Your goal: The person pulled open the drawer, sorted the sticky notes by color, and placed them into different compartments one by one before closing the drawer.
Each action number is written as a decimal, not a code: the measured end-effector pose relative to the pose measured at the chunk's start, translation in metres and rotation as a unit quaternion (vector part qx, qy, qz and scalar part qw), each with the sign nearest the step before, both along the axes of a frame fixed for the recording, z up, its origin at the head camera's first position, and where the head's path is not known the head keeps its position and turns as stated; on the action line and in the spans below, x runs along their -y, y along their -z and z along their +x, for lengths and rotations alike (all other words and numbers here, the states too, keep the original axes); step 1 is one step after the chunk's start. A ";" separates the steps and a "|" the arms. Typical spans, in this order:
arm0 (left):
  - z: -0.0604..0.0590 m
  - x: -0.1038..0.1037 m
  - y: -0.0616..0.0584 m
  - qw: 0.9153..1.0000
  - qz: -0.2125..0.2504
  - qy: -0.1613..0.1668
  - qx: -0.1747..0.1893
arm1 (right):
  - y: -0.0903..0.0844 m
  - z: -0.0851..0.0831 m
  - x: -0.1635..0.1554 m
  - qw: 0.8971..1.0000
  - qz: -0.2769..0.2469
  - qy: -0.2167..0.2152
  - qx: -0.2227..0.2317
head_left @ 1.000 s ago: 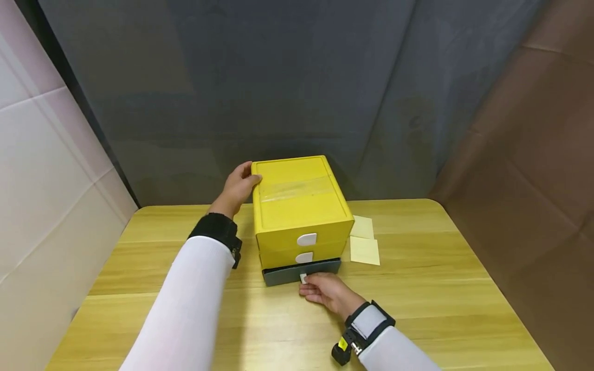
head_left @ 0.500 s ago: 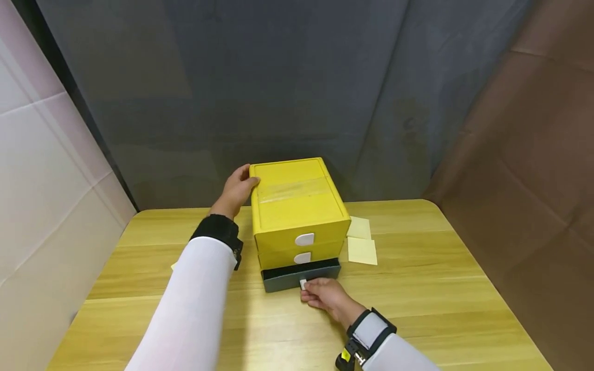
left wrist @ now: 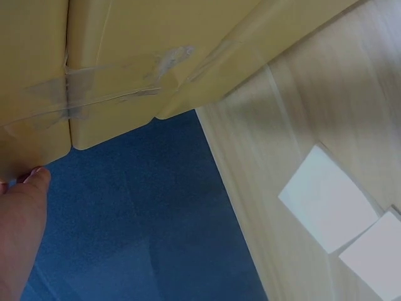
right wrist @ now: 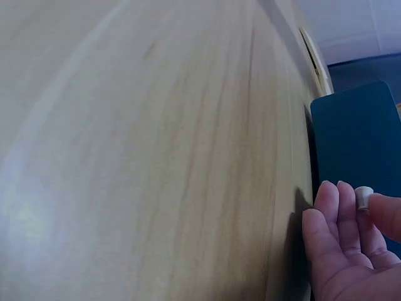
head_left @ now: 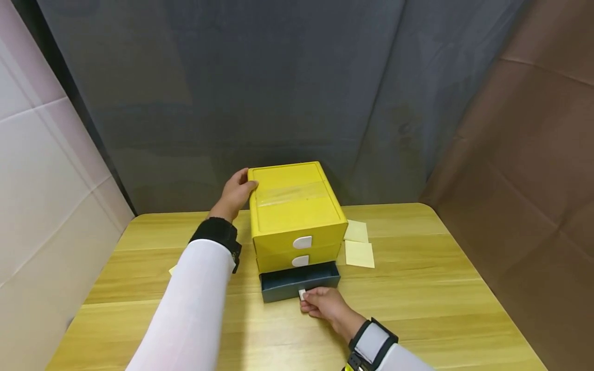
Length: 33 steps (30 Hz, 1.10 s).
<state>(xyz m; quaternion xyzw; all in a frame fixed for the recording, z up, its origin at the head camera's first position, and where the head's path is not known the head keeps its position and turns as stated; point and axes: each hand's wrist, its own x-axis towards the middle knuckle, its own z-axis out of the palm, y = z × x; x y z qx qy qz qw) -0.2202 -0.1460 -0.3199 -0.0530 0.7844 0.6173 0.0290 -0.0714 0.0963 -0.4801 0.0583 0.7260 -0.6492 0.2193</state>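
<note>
A yellow desktop drawer unit point(head_left: 297, 203) stands near the table's back edge, with clear tape across its top. Its two upper drawers are closed, each with a white tab. The dark grey-blue bottom drawer point(head_left: 280, 294) is pulled partway out, showing part of its inside. My right hand point(head_left: 330, 308) pinches this drawer's white pull tab point(head_left: 302, 294) between thumb and fingers; the right wrist view shows the thumb pressed on the tab point(right wrist: 364, 197). At the unit's back left corner, my left hand point(head_left: 234, 196) grips the edge, thumb on top. Its other fingers are mostly hidden.
Two pale yellow pads of sticky notes, a rear one point(head_left: 356, 231) and a front one point(head_left: 360, 254), lie right of the unit. A small yellow corner point(head_left: 172, 270) peeks out beside the left sleeve. A dark curtain point(head_left: 278, 93) hangs behind the table point(head_left: 417, 288).
The bottom drawer has slid further out toward me, with my right hand drawing back on its tab. My left hand keeps its hold on the unit's corner.
</note>
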 end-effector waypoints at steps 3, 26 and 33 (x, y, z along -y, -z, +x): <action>-0.001 0.000 0.000 1.000 0.001 0.000 -0.003 | 0.000 0.001 -0.001 1.000 0.008 -0.006 -0.003; -0.001 0.000 -0.004 1.000 -0.003 0.005 -0.009 | -0.009 0.011 -0.007 0.999 0.018 -0.049 -0.006; -0.002 -0.001 -0.005 1.000 -0.007 0.008 -0.008 | -0.010 0.012 -0.009 0.998 0.029 -0.052 -0.003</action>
